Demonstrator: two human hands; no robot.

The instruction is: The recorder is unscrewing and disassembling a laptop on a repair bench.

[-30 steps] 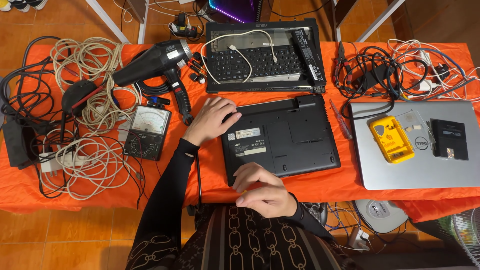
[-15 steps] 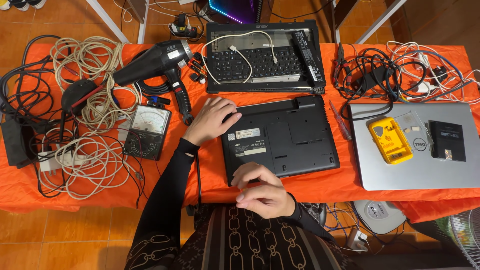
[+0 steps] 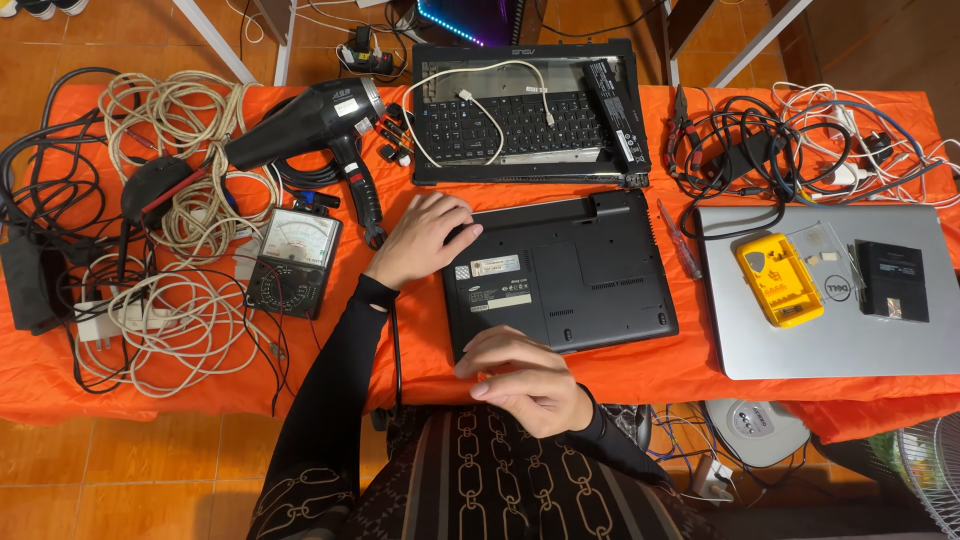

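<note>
**On the orange bench: flipped laptop, both hands on it**

Dead centre on the orange-covered table [image 3: 300, 350] sits a black laptop [image 3: 575, 275], belly up, service labels showing. Left hand [image 3: 420, 238] rests flat on its corner at about 10 o'clock, fingers spread and loose, gripping nothing, just pinning the case down. Right hand [image 3: 525, 378] hovers at the 6 o'clock edge, fingers curled half shut, and I can't tell if anything tiny is pinched in there.

My read: this is the opening-up stage, bottom cover on, no tool in hand. Next move probably calls for a driver. A slim screwdriver [image 3: 680, 240] lies just off the laptop's 3 o'clock edge, and a yellow bit case [image 3: 778, 280] sits on the silver laptop [image 3: 830, 330] further right.

Other stuff around: a stripped laptop chassis [image 3: 525, 125] with keyboard exposed at 12 o'clock, a white cable across it; black heat gun [image 3: 310, 125] at 10 to 11; an analog multimeter [image 3: 292, 262] at 9; cream cable coils [image 3: 170, 290] beyond that. Black cable tangle [image 3: 740, 150] at 1 o'clock crowds the reach toward the screwdriver a bit.
</note>
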